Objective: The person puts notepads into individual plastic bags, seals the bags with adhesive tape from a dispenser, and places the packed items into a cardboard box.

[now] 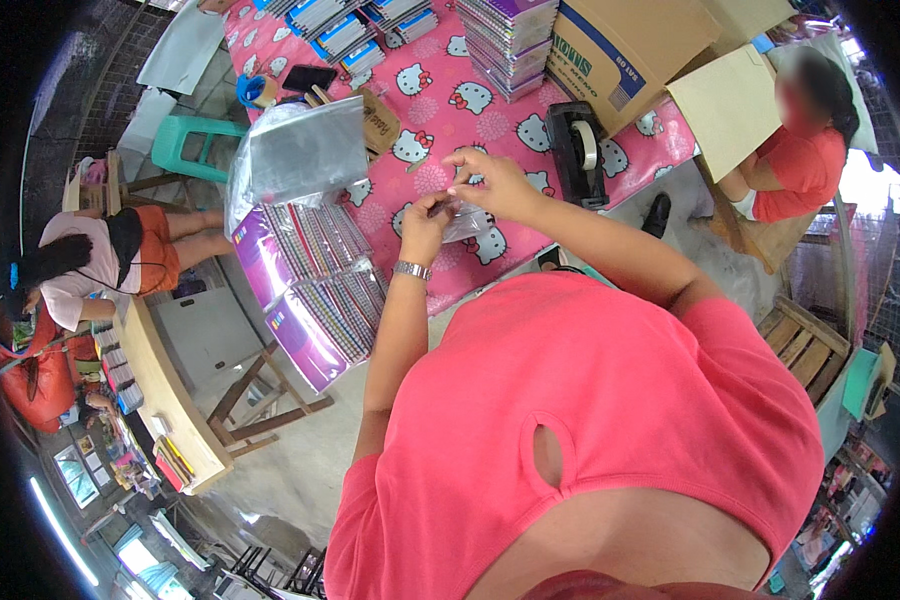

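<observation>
My left hand, with a metal-band watch on its wrist, is closed on a thin sheet of clear plastic that hangs over the table's near edge area. My right hand meets it from the right, thumb and finger pinched together close to the left fingertips. What that pinch holds is too small to make out. Left of my hands, plastic-wrapped spiral notebooks with purple covers stand in two bundles. Behind them lies a stack of clear plastic sheets. Right of my hands sits a black tape dispenser.
A pink patterned cloth covers the table. Notebook stacks, a cardboard box, a phone and tape rolls stand farther back. Two other people work nearby, one on each side. A green stool is at left.
</observation>
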